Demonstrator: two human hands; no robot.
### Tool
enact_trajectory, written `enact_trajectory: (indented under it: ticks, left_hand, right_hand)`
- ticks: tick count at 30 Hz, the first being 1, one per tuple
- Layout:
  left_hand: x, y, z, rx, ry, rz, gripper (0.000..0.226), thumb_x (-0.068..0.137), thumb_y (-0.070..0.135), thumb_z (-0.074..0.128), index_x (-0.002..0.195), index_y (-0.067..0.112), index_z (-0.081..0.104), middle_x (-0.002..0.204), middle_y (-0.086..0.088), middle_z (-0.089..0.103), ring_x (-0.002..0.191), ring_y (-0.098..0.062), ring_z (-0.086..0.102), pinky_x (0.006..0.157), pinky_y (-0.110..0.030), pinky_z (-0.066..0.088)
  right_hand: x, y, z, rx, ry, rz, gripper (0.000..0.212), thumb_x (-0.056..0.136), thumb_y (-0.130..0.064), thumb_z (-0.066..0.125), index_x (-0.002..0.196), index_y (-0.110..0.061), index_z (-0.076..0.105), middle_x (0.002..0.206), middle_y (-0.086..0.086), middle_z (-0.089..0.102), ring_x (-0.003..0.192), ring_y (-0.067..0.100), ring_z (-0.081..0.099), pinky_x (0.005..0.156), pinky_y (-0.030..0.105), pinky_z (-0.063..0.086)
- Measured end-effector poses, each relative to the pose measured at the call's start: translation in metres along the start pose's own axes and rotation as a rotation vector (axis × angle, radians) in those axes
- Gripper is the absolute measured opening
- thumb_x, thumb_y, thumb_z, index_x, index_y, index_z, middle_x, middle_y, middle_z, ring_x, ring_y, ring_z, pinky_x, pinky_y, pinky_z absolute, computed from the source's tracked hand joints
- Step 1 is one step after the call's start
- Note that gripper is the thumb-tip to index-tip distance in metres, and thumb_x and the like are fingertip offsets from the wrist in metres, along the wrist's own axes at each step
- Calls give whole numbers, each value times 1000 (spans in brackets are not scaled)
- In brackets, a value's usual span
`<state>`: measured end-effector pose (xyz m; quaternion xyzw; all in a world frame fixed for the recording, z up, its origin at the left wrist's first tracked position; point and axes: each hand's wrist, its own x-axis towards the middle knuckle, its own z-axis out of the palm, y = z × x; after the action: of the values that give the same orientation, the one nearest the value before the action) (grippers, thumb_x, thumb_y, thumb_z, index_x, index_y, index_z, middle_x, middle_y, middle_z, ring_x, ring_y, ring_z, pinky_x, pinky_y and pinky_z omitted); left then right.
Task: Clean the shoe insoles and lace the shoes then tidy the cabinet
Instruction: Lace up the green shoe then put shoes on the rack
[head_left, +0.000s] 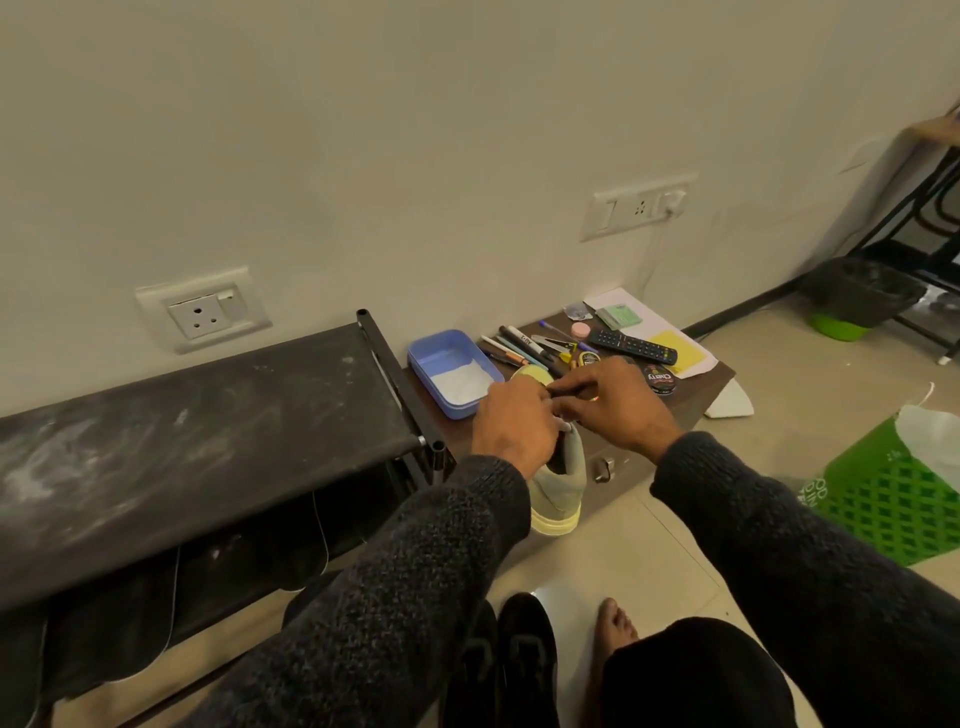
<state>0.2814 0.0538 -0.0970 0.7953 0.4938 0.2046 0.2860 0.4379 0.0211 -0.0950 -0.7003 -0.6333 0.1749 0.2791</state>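
Both hands meet over one grey shoe, heel up.

Standing on end, the grey shoe (558, 488) runs its long axis from 12 to 6 o'clock, heel collar uppermost and directly under the hands. The left hand (511, 423) curls round the collar from 9 o'clock; the right hand (615, 402) pinches something dark at the opening from 2 o'clock (lace or insole, I cannot tell). A blue tray (453, 371) sits at 11 o'clock, just beyond.
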Motion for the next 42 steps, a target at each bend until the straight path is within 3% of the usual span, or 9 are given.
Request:
enact_trajectory:
  ticks: [3,6,12,18,23,27,35,39,42]
  left_hand:
    - [-5,-20,-1,-54,132,-4,27,100,19,59,124,15,70,118,-8,70,107,-25,63,90,-36,55]
    - [-11,-35,7,-111,4,75,47,98,7,58,143,21,58,139,-9,62,129,-27,57,110,-42,47]
    - [-13,-43,37,-47,-74,185,38,100,9,56,137,17,63,133,-10,65,125,-26,58,107,-35,45]
    - [-5,-57,61,164,0,342,26,104,27,50,106,21,75,103,-2,66,94,-21,52,84,-43,49]
    - [1,-71,72,192,4,350,28,104,33,51,110,20,75,107,-4,56,98,-21,45,82,-38,47]
    - [5,-72,81,208,17,368,31,104,36,48,102,19,74,105,-5,52,97,-23,45,78,-42,48]
    - [12,-77,85,-8,105,333,13,99,31,60,107,21,65,102,4,47,91,-10,47,77,-27,47]
    - [28,-75,75,-63,85,195,40,90,30,73,119,26,46,108,2,52,94,-16,54,76,-30,45]
    - [40,-75,72,-49,8,144,45,89,36,75,120,28,44,98,4,54,91,-19,58,74,-31,44]
  right_hand:
    - [-10,7,3,354,-24,236,19,88,-9,75,107,-11,77,101,5,77,85,15,75,76,27,62]
    - [-22,12,3,592,-112,455,21,86,0,74,107,0,73,99,16,77,82,23,76,67,24,61]
    - [-21,32,28,276,-103,533,22,84,-6,79,100,-12,65,90,8,75,80,19,75,65,29,61]
    - [-5,48,56,-186,-75,288,11,84,-17,78,80,-26,72,87,-3,71,85,16,67,79,43,61]
    - [-4,60,75,-356,9,144,7,83,-19,76,87,-19,71,102,-4,50,90,11,51,71,35,54]
    - [0,66,78,-328,151,181,18,80,-14,75,90,-15,60,102,-7,37,86,6,38,67,34,50]
    - [25,65,87,-404,190,317,68,75,-24,82,123,-20,35,118,13,51,104,34,54,75,52,55]
    - [33,66,98,-535,207,443,88,80,-29,78,146,-13,22,123,21,58,105,40,60,76,53,56]
    - [33,61,94,-506,146,536,93,80,-39,79,148,-12,22,116,20,65,100,41,65,81,53,56]
